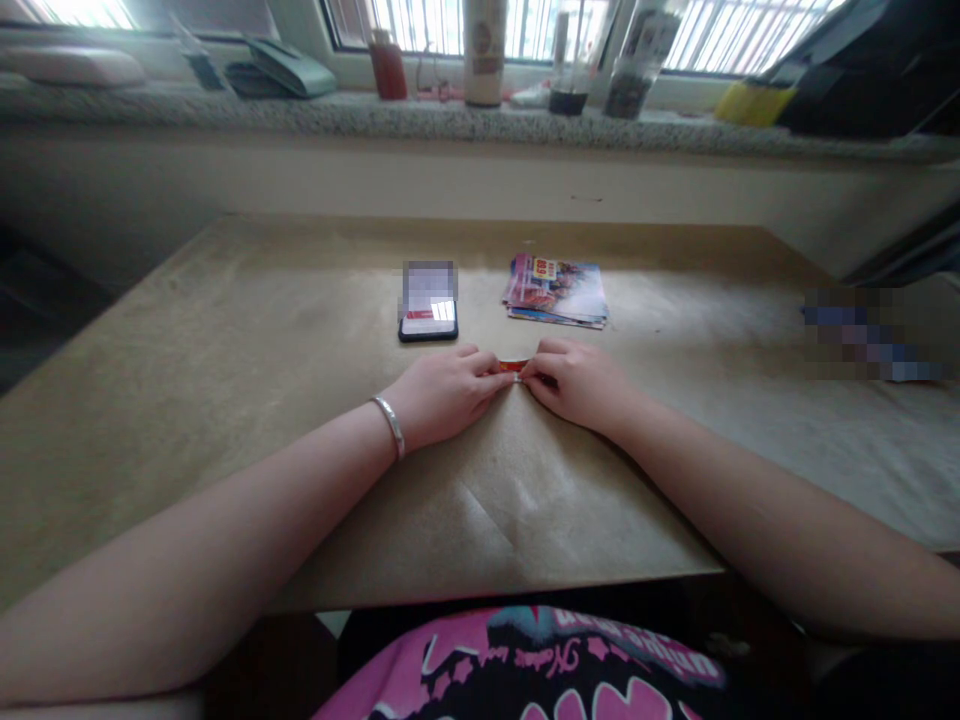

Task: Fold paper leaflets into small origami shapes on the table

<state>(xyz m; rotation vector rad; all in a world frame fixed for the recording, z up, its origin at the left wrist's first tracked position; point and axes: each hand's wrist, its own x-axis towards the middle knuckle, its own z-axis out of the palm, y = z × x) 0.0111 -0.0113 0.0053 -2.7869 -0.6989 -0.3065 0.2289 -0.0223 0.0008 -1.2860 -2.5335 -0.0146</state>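
My left hand [442, 390] and my right hand [581, 382] meet at the middle of the table [225, 380], which is covered in brown paper. Both hands have their fingers curled and pinch a small red and orange folded piece of paper [514, 366] between their fingertips, pressed down on the table. A silver bangle [391, 425] circles my left wrist. Most of the small piece is hidden by my fingers.
A phone [428, 318] with a lit screen lies just beyond my left hand. A stack of colourful printed leaflets [556, 292] lies beyond my right hand. Bottles, jars and a yellow thing stand on the stone windowsill [450, 118] behind.
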